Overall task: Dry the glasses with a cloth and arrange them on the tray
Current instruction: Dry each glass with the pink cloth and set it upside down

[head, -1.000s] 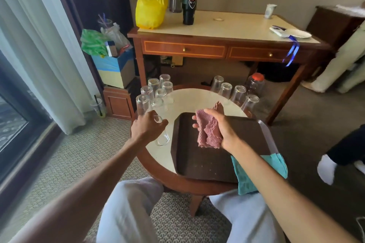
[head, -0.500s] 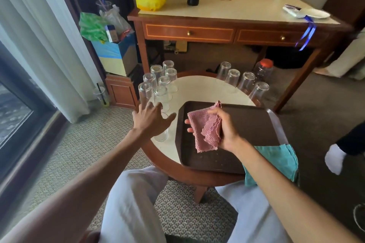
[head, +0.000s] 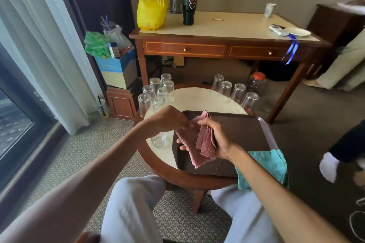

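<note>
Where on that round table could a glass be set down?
The tray is bare, widest on its right half beyond the pink cloth. A bare strip of tabletop runs between the left glass cluster and the right glass row. Crowded front-left, where a lone glass stands below the left hand.

Round table (head: 197, 98), cream top, wooden rim.
- Dark brown tray (head: 243, 134): lies toward the near right edge.
- Pink cloth (head: 199, 142): partly unfolded, held over the tray's left part.
- Right hand (head: 217, 140): grips the pink cloth, thumb on top, fingers beneath.
- Left hand (head: 167, 119): fingertips at the cloth's upper left edge; contact blurred.
- Single glass (head: 159, 140): stands near the left edge, under the left wrist.
- Seven inverted glasses (head: 156, 92): clustered at the far left edge.
- Four inverted glasses (head: 235, 90): a row along the far right edge.
- Teal cloth (head: 264, 165): hangs at the near right edge.
</note>
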`<state>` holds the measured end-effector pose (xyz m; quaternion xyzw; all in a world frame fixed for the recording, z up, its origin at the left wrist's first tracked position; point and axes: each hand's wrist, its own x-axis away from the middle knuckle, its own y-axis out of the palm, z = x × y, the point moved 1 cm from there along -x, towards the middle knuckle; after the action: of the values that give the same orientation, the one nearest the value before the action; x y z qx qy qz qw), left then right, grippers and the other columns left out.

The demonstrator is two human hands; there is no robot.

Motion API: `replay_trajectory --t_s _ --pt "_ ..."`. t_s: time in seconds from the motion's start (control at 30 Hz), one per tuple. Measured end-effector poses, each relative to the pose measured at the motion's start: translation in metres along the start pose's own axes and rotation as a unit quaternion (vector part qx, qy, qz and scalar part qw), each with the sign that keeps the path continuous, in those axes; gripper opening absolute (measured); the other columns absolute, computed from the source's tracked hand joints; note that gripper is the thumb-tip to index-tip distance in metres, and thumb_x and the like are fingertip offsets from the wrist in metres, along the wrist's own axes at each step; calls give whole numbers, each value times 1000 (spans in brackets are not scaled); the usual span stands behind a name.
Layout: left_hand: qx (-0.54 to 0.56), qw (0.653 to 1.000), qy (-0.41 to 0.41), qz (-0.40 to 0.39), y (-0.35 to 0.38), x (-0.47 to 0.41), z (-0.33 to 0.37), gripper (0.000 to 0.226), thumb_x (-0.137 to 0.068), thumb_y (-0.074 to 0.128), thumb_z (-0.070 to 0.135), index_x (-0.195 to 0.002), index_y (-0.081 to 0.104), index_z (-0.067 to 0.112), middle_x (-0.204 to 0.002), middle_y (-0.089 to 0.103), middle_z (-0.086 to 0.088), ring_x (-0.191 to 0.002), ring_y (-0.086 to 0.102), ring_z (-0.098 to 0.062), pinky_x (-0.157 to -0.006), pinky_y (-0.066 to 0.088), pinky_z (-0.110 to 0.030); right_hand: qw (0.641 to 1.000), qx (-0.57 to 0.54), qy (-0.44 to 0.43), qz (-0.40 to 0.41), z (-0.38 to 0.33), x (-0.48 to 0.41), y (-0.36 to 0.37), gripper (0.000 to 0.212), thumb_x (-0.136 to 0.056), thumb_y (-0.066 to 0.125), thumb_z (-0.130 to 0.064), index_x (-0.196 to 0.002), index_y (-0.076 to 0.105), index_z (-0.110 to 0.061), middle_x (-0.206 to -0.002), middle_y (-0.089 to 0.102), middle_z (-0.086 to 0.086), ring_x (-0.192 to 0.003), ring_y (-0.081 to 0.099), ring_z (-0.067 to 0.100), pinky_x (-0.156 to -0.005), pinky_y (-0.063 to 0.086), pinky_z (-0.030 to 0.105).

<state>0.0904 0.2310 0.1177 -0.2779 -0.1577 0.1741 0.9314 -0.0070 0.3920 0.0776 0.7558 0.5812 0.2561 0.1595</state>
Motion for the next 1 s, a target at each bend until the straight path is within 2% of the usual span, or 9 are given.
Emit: replay_trajectory --t_s 0.13,0.3,0.37,0.43,0.53,0.7,0.77,0.9,1.0 --pt "69 997 0 -34 -3 1 9 20 -85 78 5 -69 75 17 -70 64 6 -80 53 -14 -71 39 -27 987 75 -5 142 -2 5 -11 31 -96 50 -31 -106 68 -8 -95 70 12 -88 65 23 -82 52 38" --pt "137 988 -23 -60 -5 -2 13 31 -88 68 -5 -64 70 13 -83 61 -7 -92 54 -24 -73 45 -30 975 65 -11 213 0 5 -25 30 -85 63 -35 -101 70 -11 -93 66 8 -88 61 20 -72 51 35" --pt "205 977 -40 -43 -3 -4 16 31 -91 64 -8 -66 67 10 -85 61 -9 -94 58 -25 -70 49 -27 980 24 -7 199 -1 9 -31 41 -87 67 -44 -108 70 -10 -93 67 9 -88 65 22 -70 54 39" --pt "277 960 -44 -21 -4 -3 19 28 -93 61 -11 -71 62 6 -79 65 -6 -87 64 -20 -64 52 -25 989 -10 14 145 0 11 -33 62 -82 76 -51 -123 65 -6 -104 69 13 -99 66 27 -84 57 46" --pt "329 942 -58 7 -10 -2 18 18 -93 63 -10 -92 61 8 -93 64 -9 -92 63 -21 -69 57 -31 996 -6 0 90 0 10 -31 74 -66 91 -38 -124 61 -4 -113 68 14 -106 64 26 -98 53 42" --pt "298 951 -82 14 -18 4 8 49 -89 63 -11 -123 63 24 -119 64 -12 -105 64 -28 -77 55 -37 974 -37 -92 204 -8 -2 -22 50 -73 81 -24 -115 63 -4 -98 70 11 -94 66 23 -71 58 31" --pt "288 955 -68 -5 -20 7 6 47 -90 66 -7 -123 67 27 -123 65 -9 -112 64 -28 -85 55 -40 967 -22 -90 237 -15 -6 -17 63 -71 80 -24 -126 58 -4 -104 68 10 -97 65 24 -65 57 30" --pt "242 970 -14 16 -25 5 -1 29 -90 73 1 -109 78 24 -125 67 -7 -118 62 -30 -86 58 -38 978 73 -56 188 -27 -6 -17 85 -65 85 -14 -140 46 -21 -127 60 16 -114 61 31 -81 55 39" --pt "191 980 8 60 -31 5 -6 27 -85 79 3 -98 81 25 -118 70 -6 -116 63 -31 -95 58 -47 972 165 -57 158 -30 -6 -16 95 -56 88 -6 -139 49 -31 -131 56 15 -124 53 25 -89 51 38"
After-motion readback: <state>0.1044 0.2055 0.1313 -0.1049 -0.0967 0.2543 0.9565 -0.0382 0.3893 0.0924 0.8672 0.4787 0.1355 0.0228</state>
